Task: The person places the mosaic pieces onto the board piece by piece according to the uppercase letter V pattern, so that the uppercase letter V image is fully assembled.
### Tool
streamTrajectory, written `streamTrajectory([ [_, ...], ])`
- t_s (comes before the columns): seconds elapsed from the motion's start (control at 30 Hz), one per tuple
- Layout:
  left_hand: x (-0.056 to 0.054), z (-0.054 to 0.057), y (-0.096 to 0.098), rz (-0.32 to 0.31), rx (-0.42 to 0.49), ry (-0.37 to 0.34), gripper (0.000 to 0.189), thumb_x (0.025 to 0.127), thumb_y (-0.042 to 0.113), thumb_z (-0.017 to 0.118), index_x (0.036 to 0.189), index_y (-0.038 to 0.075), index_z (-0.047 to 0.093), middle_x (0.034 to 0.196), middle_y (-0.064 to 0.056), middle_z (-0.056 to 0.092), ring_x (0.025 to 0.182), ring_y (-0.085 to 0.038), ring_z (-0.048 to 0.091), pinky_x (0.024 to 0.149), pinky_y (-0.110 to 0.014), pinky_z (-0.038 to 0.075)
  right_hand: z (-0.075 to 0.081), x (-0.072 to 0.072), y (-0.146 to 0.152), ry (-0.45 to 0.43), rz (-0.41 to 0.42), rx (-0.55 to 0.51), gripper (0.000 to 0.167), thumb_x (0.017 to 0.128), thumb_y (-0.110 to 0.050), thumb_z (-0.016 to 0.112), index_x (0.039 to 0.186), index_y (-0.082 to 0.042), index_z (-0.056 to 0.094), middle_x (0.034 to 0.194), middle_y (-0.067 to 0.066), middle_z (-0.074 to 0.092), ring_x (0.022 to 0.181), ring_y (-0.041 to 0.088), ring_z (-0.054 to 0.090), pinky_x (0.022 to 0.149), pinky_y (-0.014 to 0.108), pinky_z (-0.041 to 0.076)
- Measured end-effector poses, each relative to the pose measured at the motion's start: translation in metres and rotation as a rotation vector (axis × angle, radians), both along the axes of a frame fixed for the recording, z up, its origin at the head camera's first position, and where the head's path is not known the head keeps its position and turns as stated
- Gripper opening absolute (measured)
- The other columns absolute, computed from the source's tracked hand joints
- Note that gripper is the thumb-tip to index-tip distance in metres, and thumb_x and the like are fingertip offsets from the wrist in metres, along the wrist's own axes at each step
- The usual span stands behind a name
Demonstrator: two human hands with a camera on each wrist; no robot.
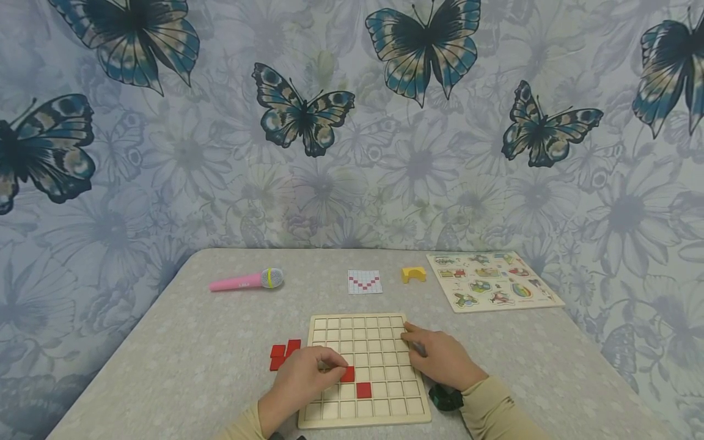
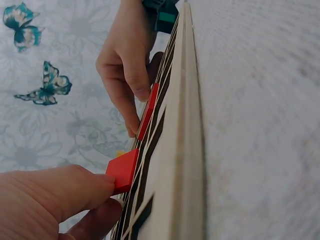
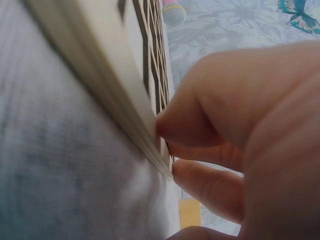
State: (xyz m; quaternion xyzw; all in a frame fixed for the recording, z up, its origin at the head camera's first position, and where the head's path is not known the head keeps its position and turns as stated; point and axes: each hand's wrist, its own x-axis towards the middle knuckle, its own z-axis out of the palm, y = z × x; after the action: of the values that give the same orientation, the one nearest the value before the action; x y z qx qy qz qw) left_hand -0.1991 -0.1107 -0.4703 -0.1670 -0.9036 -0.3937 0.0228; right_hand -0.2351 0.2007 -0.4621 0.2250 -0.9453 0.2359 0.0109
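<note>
A wooden grid board (image 1: 385, 353) lies flat in front of me on the table. My left hand (image 1: 301, 377) reaches over its left part and pinches a red square tile (image 2: 121, 172) between thumb and fingers. In the left wrist view that tile stands tilted, its lower edge at the grid. Another red tile (image 1: 364, 390) sits in a cell nearer me and to the right. My right hand (image 1: 442, 357) rests at the board's right edge, thumb and fingertips touching the rim near the far corner. Several loose red tiles (image 1: 278, 351) lie left of the board, partly behind the left hand.
Behind the board lies a small card (image 1: 365, 282) with a red V-shaped pattern on a grid. A pink toy microphone (image 1: 236, 283) is at the back left. Further right are a yellow arched block (image 1: 414, 274) and a picture puzzle board (image 1: 503, 299). A butterfly-patterned wall stands behind the table.
</note>
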Motion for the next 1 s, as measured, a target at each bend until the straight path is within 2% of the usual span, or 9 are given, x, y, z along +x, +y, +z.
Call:
streamTrajectory([
  [0.17,0.0001,0.0007,0.0006,0.003,-0.012,0.013,0.009,0.087,0.029,0.082,0.09,0.037,0.08,0.088,0.025,0.071,0.085,0.003,0.064,0.062,-0.021,0.046,0.0009,0.0006,-0.0002,-0.001,-0.001,-0.003,0.039,0.097,-0.015,0.065,0.136,-0.01,0.067,0.153,0.011,0.053,0.072,0.007,0.055,0.048,0.025,0.031],
  [0.27,0.0006,0.0016,0.001,0.004,-0.025,0.017,0.008,0.086,0.03,0.082,0.09,0.036,0.08,0.088,0.025,0.071,0.084,0.003,0.063,0.062,-0.021,0.046,0.0006,0.0009,-0.0004,0.003,0.0,-0.005,0.039,0.096,-0.015,0.065,0.135,-0.01,0.068,0.152,0.011,0.054,0.09,0.014,0.067,0.052,0.026,0.035],
  [0.33,0.0009,0.0019,0.0013,0.006,-0.035,0.024,0.008,0.086,0.029,0.082,0.09,0.036,0.08,0.088,0.024,0.071,0.084,0.003,0.063,0.061,-0.022,0.046,0.0004,0.0009,-0.0005,0.005,0.001,-0.004,0.039,0.096,-0.014,0.065,0.135,-0.01,0.068,0.152,0.012,0.054,0.096,0.016,0.068,0.054,0.026,0.037],
  [0.43,0.0002,0.0013,0.0018,0.007,-0.057,0.03,0.007,0.086,0.03,0.082,0.091,0.035,0.081,0.088,0.024,0.07,0.081,0.004,0.061,0.058,-0.022,0.045,0.0,0.0003,-0.0003,0.001,-0.002,-0.002,0.04,0.096,-0.015,0.065,0.136,-0.01,0.067,0.152,0.011,0.054,0.08,0.011,0.065,0.052,0.026,0.034],
  [0.5,-0.0005,0.0005,0.0019,0.005,-0.068,0.031,0.007,0.086,0.031,0.082,0.092,0.035,0.082,0.088,0.024,0.069,0.078,0.004,0.059,0.057,-0.022,0.045,-0.0005,-0.0005,-0.0001,-0.007,-0.004,-0.001,0.04,0.097,-0.016,0.065,0.137,-0.011,0.067,0.153,0.01,0.053,0.061,0.005,0.047,0.048,0.025,0.029],
  [0.57,-0.0008,0.0,0.0018,0.002,-0.074,0.031,0.008,0.086,0.031,0.082,0.094,0.034,0.083,0.088,0.023,0.069,0.076,0.005,0.058,0.055,-0.022,0.045,-0.0012,-0.0015,0.0003,-0.012,-0.008,-0.001,0.041,0.097,-0.016,0.065,0.137,-0.011,0.066,0.154,0.01,0.053,0.052,0.005,0.032,0.046,0.025,0.026],
  [0.63,-0.0004,-0.0002,0.0014,-0.003,-0.069,0.036,0.009,0.086,0.029,0.082,0.094,0.034,0.083,0.088,0.023,0.07,0.075,0.005,0.058,0.053,-0.022,0.045,-0.0018,-0.0023,0.0005,-0.02,-0.009,-0.005,0.041,0.097,-0.016,0.064,0.138,-0.011,0.066,0.154,0.009,0.052,0.049,0.006,0.023,0.045,0.025,0.025],
  [0.77,0.0003,-0.0002,0.0005,-0.007,-0.058,0.042,0.01,0.086,0.029,0.083,0.094,0.035,0.083,0.09,0.021,0.07,0.074,0.005,0.057,0.051,-0.023,0.043,-0.0023,-0.0026,0.0007,-0.029,-0.005,-0.014,0.042,0.097,-0.015,0.064,0.139,-0.011,0.065,0.155,0.01,0.051,0.047,0.006,0.018,0.043,0.024,0.024],
  [1.0,0.0007,-0.0006,-0.0001,-0.008,-0.07,0.027,0.011,0.087,0.033,0.081,0.097,0.034,0.083,0.092,0.021,0.07,0.074,0.004,0.056,0.05,-0.023,0.042,-0.0011,-0.0018,-0.0004,-0.028,-0.008,-0.004,0.041,0.097,-0.016,0.064,0.138,-0.011,0.066,0.155,0.009,0.052,0.048,0.007,0.022,0.045,0.025,0.025],
])
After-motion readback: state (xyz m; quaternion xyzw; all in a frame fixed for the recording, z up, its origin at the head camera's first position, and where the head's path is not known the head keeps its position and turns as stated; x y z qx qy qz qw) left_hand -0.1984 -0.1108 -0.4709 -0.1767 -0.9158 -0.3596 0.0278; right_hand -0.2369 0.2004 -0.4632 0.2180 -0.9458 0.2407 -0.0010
